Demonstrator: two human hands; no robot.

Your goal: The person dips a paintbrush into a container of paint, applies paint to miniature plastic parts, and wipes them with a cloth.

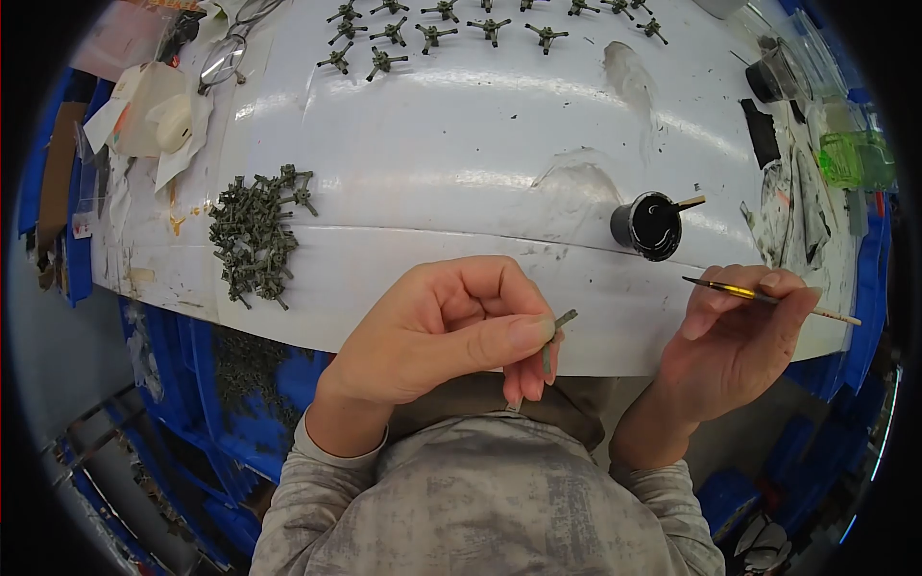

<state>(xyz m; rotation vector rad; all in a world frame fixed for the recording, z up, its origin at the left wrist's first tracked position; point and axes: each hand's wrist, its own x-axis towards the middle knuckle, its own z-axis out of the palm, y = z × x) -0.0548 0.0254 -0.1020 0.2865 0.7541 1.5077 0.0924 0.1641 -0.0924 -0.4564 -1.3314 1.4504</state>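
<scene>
My left hand [437, 336] is closed, pinching a small dark green part [566, 320] between thumb and fingers above the table's front edge. Most of that part is hidden by the fingertips. A fine paintbrush [738, 290] is gripped in my right hand [735, 350], its dark tip pointing left and its pale handle end to the right. Brush and green part are apart. Just beyond my right hand stands a small pot of black paint [629, 228] with a short stick resting over its rim. To the left lies a heap of dark green, multi-legged small parts [254, 235].
Several similar green pieces [490, 31] stand spaced out in rows along the far side of the white table [432, 144]. Eyeglasses [224, 62] and papers [182, 110] lie far left. A green bottle [855, 160] and a black-stained cloth [792, 216] are at right.
</scene>
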